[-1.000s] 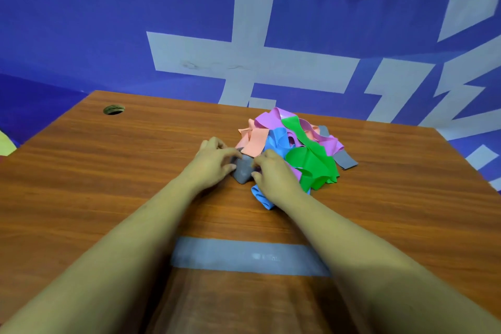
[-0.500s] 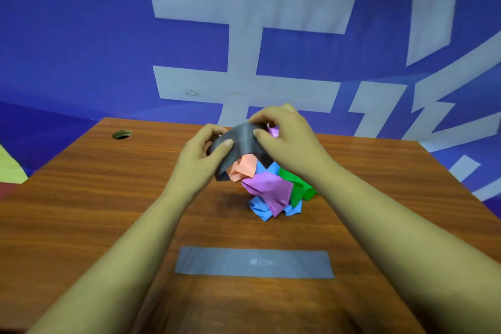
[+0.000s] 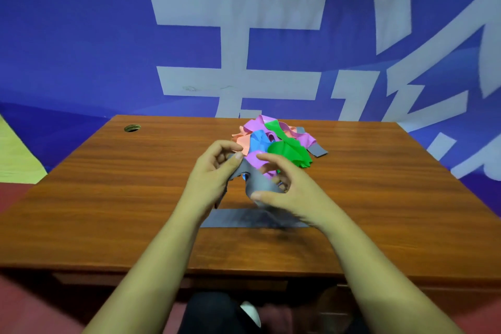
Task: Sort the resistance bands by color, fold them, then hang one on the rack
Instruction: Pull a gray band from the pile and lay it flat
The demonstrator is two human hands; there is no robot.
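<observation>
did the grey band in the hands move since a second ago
Yes: the grey band has come off the pile toward the person, near the flat grey strip.

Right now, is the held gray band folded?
Not folded: the gray band twists loosely between left hand and right hand.

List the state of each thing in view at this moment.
held grey band: twisted, lifted above the table.
left hand: pinches held grey band.
right hand: grips held grey band.
flat grey band: lies flat on the table, below the hands.
band pile: tangled, unsorted.
third grey band: pokes out at the pile's right.
</observation>
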